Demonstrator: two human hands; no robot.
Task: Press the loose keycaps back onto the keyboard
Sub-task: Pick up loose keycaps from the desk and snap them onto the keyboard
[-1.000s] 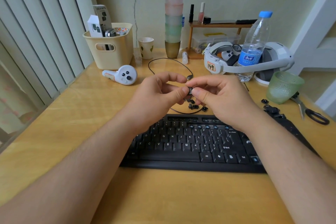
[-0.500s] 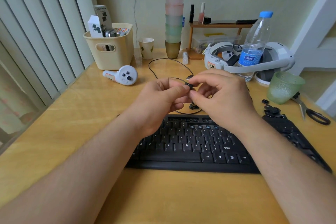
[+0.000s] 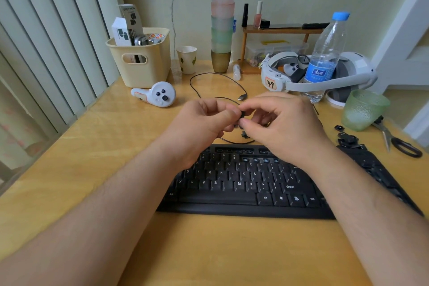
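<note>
**Keycap held above the far edge of the keyboard, empty sockets just below and nearer**

Head view: the left hand (image 3: 204, 123) and the right hand (image 3: 281, 123) meet fingertip to fingertip over the desk (image 3: 81, 146), both pinching one small black keycap (image 3: 243, 114) between thumb and forefinger. The keyboard (image 3: 243, 183) lies directly nearer the person than the hands, its long axis running left to right across the desk. Its far row shows a run of bare sockets (image 3: 257, 160), just near-side and slightly right of the pinched cap, so the right hand looks the closer one to carry it down. More loose keycaps (image 3: 245, 134) sit on the desk under the hands, beside a thin black cable (image 3: 216, 81), and another cluster (image 3: 347, 138) lies at the keyboard's far right end, near a green glass (image 3: 364, 109). Which way the cap's underside faces cannot be told.
</note>
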